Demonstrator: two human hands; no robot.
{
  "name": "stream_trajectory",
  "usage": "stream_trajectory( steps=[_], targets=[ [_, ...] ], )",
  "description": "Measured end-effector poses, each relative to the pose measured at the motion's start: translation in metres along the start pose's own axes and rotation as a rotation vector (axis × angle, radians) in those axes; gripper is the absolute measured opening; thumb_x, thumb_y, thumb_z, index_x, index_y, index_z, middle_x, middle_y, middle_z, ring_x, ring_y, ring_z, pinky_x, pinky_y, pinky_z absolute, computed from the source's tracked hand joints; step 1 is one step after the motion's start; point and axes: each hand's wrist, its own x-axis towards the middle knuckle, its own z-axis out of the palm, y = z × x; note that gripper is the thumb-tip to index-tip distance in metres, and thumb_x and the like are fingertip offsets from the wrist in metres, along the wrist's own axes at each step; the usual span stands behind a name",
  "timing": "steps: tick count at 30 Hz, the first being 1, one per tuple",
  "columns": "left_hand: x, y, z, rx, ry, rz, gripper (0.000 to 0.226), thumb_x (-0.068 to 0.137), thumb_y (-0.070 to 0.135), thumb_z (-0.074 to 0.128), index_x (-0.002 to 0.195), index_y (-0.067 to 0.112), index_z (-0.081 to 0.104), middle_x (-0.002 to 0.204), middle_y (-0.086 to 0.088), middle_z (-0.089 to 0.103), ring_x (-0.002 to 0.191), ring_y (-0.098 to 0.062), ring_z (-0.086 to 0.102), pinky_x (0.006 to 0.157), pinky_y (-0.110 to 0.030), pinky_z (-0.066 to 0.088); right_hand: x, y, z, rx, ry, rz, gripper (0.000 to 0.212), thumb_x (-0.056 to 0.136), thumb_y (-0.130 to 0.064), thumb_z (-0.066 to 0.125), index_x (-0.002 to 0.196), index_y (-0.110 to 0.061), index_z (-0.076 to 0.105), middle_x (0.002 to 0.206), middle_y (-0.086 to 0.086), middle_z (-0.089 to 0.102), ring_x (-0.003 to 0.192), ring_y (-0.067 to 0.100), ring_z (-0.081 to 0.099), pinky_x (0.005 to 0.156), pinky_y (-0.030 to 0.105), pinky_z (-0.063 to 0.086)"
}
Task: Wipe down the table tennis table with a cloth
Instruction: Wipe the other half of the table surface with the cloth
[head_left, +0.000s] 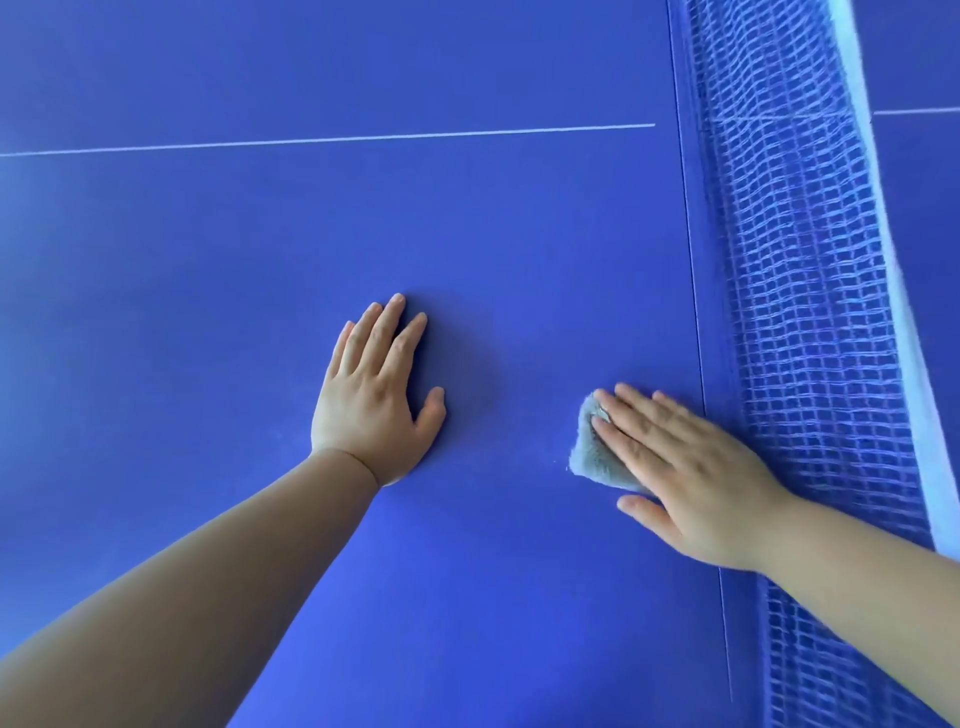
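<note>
The blue table tennis table (218, 270) fills the view. My left hand (376, 395) rests flat on its surface with straight fingers and holds nothing. To its right, my right hand (685, 467) presses a small grey cloth (592, 452) flat against the table with straight fingers, close to the net. Most of the cloth is hidden under the palm; only its left part shows.
The net (810, 312) with its white top band (893, 260) runs from top to bottom at the right, just beyond my right hand. A white centre line (332, 139) crosses the table farther away. The other half of the table (924, 62) shows past the net.
</note>
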Motion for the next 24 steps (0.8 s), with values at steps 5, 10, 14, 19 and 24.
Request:
stream_trajectory(
  steps=[5, 10, 14, 19, 24],
  targets=[
    [-0.001, -0.001, 0.001, 0.014, -0.008, -0.002, 0.074, 0.093, 0.05, 0.044, 0.159, 0.017, 0.033, 0.17, -0.003, 0.021, 0.158, -0.027, 0.015, 0.13, -0.044, 0.009, 0.053, 0.066, -0.023, 0.038, 0.042, 0.427, 0.081, 0.102, -0.056, 0.018, 0.161, 0.0, 0.014, 0.17, 0.017, 0.009, 0.158, 0.031, 0.006, 0.128, 0.05, 0.012],
    [0.0, -0.001, 0.0, 0.006, -0.003, -0.002, 0.074, 0.094, 0.049, 0.045, 0.159, 0.017, 0.034, 0.17, -0.003, 0.022, 0.158, -0.026, 0.015, 0.13, -0.045, 0.01, 0.074, 0.049, -0.025, 0.047, 0.054, 0.513, 0.085, 0.099, -0.056, 0.021, 0.159, 0.004, 0.02, 0.17, 0.02, 0.01, 0.158, 0.035, 0.008, 0.128, 0.051, 0.012],
    [0.0, 0.0, -0.001, 0.002, -0.002, -0.003, 0.074, 0.093, 0.049, 0.045, 0.159, 0.016, 0.035, 0.17, -0.004, 0.022, 0.158, -0.027, 0.015, 0.129, -0.046, 0.01, 0.004, -0.04, 0.006, 0.028, 0.002, 0.087, 0.079, 0.102, -0.054, 0.036, 0.159, 0.001, 0.026, 0.17, 0.017, 0.012, 0.157, 0.033, 0.014, 0.125, 0.052, 0.022],
    [-0.001, 0.001, -0.004, -0.004, -0.015, -0.002, 0.076, 0.092, 0.053, 0.039, 0.159, 0.016, 0.035, 0.17, -0.004, 0.022, 0.158, -0.027, 0.015, 0.13, -0.042, 0.007, 0.023, -0.005, -0.005, 0.035, 0.046, 0.258, 0.079, 0.104, -0.055, 0.027, 0.16, -0.001, 0.022, 0.171, 0.014, 0.01, 0.158, 0.03, 0.009, 0.126, 0.052, 0.02],
    [-0.003, 0.002, -0.003, 0.007, -0.009, 0.003, 0.077, 0.092, 0.054, 0.037, 0.159, 0.016, 0.034, 0.17, -0.004, 0.021, 0.157, -0.028, 0.015, 0.13, -0.041, 0.006, 0.077, 0.011, -0.021, 0.146, 0.095, 0.659, 0.073, 0.105, -0.047, 0.028, 0.161, -0.002, 0.016, 0.171, 0.015, 0.007, 0.158, 0.032, 0.004, 0.129, 0.047, 0.008]
  ],
)
